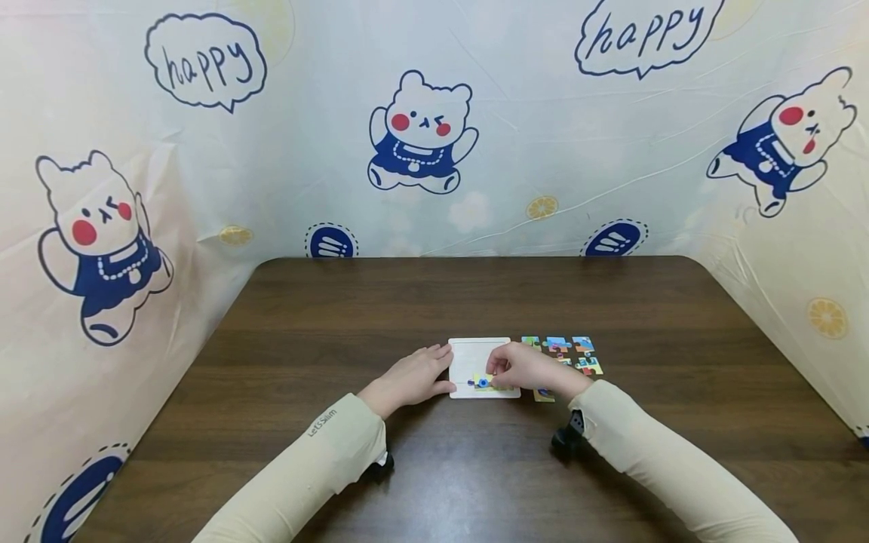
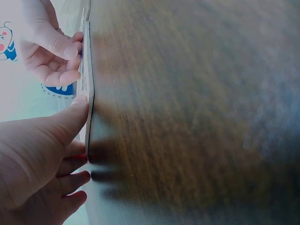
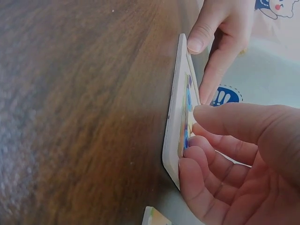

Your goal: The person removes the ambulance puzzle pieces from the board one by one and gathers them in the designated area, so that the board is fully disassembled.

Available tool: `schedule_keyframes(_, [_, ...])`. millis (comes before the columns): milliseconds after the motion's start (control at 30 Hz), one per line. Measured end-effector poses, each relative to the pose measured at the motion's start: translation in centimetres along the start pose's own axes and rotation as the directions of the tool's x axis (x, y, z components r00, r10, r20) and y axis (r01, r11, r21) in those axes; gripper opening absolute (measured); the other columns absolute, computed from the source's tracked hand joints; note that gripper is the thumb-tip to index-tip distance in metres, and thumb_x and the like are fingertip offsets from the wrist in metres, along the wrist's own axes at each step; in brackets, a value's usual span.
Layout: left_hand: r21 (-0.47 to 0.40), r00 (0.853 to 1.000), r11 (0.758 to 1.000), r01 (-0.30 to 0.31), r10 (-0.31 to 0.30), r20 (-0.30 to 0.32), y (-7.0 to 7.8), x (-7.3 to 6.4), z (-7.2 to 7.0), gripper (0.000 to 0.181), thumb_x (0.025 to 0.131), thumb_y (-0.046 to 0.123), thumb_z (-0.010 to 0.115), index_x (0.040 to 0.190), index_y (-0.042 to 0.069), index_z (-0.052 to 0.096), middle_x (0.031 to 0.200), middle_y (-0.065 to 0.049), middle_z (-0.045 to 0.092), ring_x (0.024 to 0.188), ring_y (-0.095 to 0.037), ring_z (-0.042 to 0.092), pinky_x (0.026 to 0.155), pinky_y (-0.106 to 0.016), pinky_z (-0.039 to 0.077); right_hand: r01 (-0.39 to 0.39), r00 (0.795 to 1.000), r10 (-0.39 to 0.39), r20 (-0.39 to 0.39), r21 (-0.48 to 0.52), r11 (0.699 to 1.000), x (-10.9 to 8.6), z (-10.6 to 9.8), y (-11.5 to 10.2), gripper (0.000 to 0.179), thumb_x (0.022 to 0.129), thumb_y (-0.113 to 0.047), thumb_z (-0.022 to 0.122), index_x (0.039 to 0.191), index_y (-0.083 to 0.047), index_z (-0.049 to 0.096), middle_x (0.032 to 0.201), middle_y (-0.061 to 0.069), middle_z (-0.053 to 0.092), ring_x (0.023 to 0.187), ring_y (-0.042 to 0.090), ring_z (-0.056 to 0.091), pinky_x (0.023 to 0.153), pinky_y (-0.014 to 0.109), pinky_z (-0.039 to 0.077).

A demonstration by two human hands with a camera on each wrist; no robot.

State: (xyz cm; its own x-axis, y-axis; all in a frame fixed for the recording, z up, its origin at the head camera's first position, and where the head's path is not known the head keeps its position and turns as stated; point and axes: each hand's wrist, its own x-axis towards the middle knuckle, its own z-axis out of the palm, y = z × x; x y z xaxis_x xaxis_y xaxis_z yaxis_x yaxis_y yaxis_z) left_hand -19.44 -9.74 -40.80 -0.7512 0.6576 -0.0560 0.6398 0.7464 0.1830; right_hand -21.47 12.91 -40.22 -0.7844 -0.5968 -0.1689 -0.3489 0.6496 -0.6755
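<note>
A white puzzle tray (image 1: 468, 353) lies flat on the brown table. Along its near edge sit joined jigsaw pieces (image 1: 483, 383), yellow with blue and purple shapes. My left hand (image 1: 417, 377) rests at the tray's left side, its fingers extended, with thumb and fingertips against the rim. Over the tray's right part, my right hand (image 1: 528, 368) has its fingers curled and pinches a puzzle piece down at the row. Most of that piece is hidden by the fingers. In the right wrist view, the right fingertips reach past the tray's rim (image 3: 174, 126) to the printed pieces (image 3: 189, 101).
Right of the tray lie several loose jigsaw pieces (image 1: 558, 344), partly covered by the right hand and wrist. One piece (image 1: 544, 396) is close to the tray's near right corner. The wooden table (image 1: 326, 317) ends at a printed cloth backdrop (image 1: 305, 151).
</note>
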Motion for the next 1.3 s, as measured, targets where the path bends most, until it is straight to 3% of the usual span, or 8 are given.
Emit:
schedule_keyframes(633, [0.003,1.0,1.0,0.005,-0.005,0.005,0.11,0.01,-0.13,0.057,0.091,0.034,0.058,0.13,-0.005,0.046,0.136,-0.021,0.041,0.126,-0.035,0.038,0.103,-0.043,0.03,0.01,1.0,-0.01,0.001,0.099,0.995,-0.22,-0.47,-0.04,0.005,0.085,-0.001,0.062,0.084,-0.005,0.059,0.076,0.001,0.058,0.055,0.015,0.051,0.048,0.026,0.044])
schedule_keyframes(1300, [-0.001,1.0,1.0,0.013,-0.013,0.022,0.03,0.03,-0.1,0.058,0.091,0.035,0.056,0.132,-0.004,0.044,0.138,-0.02,0.039,0.128,-0.033,0.035,0.103,-0.043,0.029,-0.026,1.0,0.028,-0.011,0.143,0.989,-0.37,-0.43,0.2,0.009,0.086,-0.005,0.064,0.078,-0.007,0.06,0.069,0.004,0.059,0.053,0.017,0.05,0.048,0.028,0.044])
